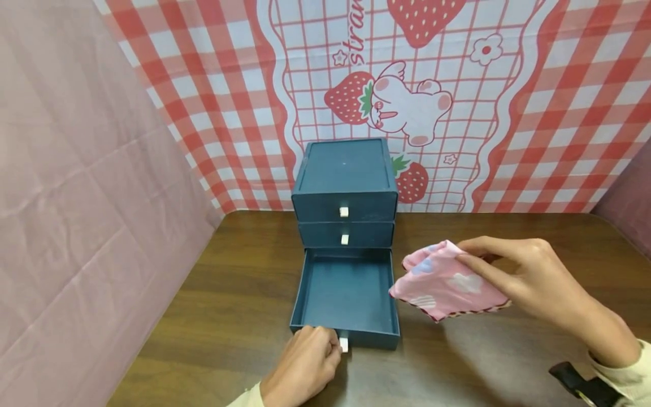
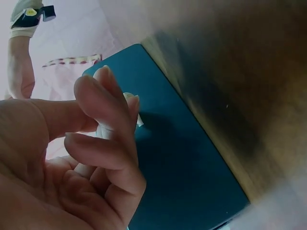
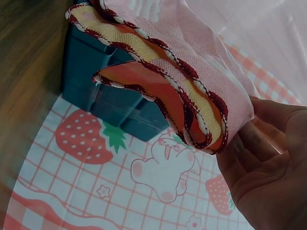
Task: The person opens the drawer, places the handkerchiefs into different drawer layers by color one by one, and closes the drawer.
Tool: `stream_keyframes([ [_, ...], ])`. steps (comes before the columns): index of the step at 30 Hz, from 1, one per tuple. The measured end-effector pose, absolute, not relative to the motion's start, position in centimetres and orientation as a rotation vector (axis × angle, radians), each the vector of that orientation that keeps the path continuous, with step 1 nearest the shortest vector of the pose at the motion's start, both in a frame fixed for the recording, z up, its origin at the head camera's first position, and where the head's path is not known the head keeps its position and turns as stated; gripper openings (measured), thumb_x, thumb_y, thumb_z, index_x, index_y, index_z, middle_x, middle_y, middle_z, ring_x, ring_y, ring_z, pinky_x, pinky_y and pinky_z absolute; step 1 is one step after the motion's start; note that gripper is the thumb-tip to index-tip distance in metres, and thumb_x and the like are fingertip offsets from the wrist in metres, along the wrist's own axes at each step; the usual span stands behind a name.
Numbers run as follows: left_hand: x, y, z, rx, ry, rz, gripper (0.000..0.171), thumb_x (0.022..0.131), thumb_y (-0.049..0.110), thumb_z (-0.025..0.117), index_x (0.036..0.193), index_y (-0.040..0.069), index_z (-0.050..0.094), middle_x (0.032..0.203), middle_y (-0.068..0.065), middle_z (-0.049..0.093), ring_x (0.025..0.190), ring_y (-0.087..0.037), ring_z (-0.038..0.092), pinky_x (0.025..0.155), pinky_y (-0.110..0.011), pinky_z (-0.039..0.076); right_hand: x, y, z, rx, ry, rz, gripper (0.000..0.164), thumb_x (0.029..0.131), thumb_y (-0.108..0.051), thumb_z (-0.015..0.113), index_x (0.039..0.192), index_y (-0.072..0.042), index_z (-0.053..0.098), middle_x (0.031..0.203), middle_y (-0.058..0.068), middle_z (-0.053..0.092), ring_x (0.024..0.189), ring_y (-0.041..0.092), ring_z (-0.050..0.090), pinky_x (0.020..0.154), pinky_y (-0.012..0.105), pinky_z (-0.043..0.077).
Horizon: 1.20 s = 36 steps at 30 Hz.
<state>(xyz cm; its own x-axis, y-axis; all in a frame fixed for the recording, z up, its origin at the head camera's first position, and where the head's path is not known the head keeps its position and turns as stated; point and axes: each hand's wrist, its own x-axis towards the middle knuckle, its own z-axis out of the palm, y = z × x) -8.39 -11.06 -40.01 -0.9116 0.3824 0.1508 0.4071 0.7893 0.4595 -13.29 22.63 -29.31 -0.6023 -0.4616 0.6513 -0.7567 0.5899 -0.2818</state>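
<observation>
A dark teal desktop drawer unit (image 1: 346,167) stands on the wooden table, its bottom drawer (image 1: 351,288) pulled out with nothing inside. At that drawer's front, my left hand (image 1: 307,362) has curled fingers and grips the small white knob (image 1: 344,344); in the left wrist view, fingertips (image 2: 106,76) partly cover the knob. To the right of the drawer, my right hand (image 1: 534,280) pinches a folded pink cloth (image 1: 458,288) by its upper corner, above the table. White and blue patches pattern the cloth. The right wrist view shows its layered, dark-red-and-white stitched edges (image 3: 192,120).
Two upper drawers with white knobs (image 1: 344,239) are pushed in. Behind the unit hangs a red-and-white checked strawberry backdrop (image 1: 229,85). A pale pink sheet (image 1: 91,198) borders the wooden table (image 1: 229,316) on the left.
</observation>
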Motion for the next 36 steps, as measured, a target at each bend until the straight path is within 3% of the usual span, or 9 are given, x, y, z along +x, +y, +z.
stream_keyframes([
  [12,-7.4,-10.8,-39.8,-0.740,-2.973,-0.612,0.015,0.092,0.020,0.070,0.079,0.013,0.067,0.059,0.012,0.053,0.052,0.001,0.045,0.043,-0.020,0.037,-12.7,21.9,-29.4,1.010,-2.341,0.813,0.047,0.071,0.013,0.081,0.104,-0.020,0.075,0.096,-0.012,0.072,0.078,-0.005,0.062,0.066,0.010,0.049],
  [17,-6.8,-10.3,-39.5,-0.900,-2.922,-0.475,0.009,0.093,0.019,0.069,0.095,0.012,0.064,0.066,0.006,0.056,0.054,0.000,0.047,0.042,-0.018,0.035,-13.1,21.5,-29.3,1.051,-2.281,0.816,0.049,0.068,0.014,0.082,0.105,-0.018,0.076,0.095,-0.010,0.073,0.080,-0.004,0.062,0.068,0.010,0.048],
  [22,-6.9,-10.4,-40.1,-1.010,-2.817,-0.349,0.021,0.089,0.019,0.072,0.108,0.013,0.068,0.079,0.001,0.065,0.064,-0.004,0.057,0.044,-0.017,0.040,-13.6,20.8,-29.2,1.101,-2.193,0.831,0.052,0.063,0.016,0.082,0.105,-0.014,0.076,0.094,-0.006,0.074,0.079,-0.003,0.062,0.069,0.011,0.046],
  [26,-7.2,-10.6,-40.3,-1.040,-2.844,-0.338,0.019,0.090,0.021,0.072,0.107,0.012,0.070,0.084,0.001,0.067,0.068,-0.004,0.059,0.049,-0.017,0.045,-14.0,20.0,-28.8,1.128,-2.187,0.834,0.052,0.064,0.016,0.082,0.106,-0.014,0.076,0.095,-0.007,0.074,0.079,-0.003,0.061,0.068,0.011,0.046],
  [36,-7.0,-10.6,-40.1,-1.049,-2.865,-0.324,0.010,0.094,0.023,0.068,0.097,0.013,0.070,0.075,0.003,0.061,0.062,-0.004,0.055,0.047,-0.018,0.042,-15.1,16.8,-27.3,1.211,-2.177,0.845,0.040,0.072,0.008,0.081,0.105,-0.013,0.076,0.095,-0.009,0.073,0.079,-0.002,0.062,0.072,0.014,0.050],
])
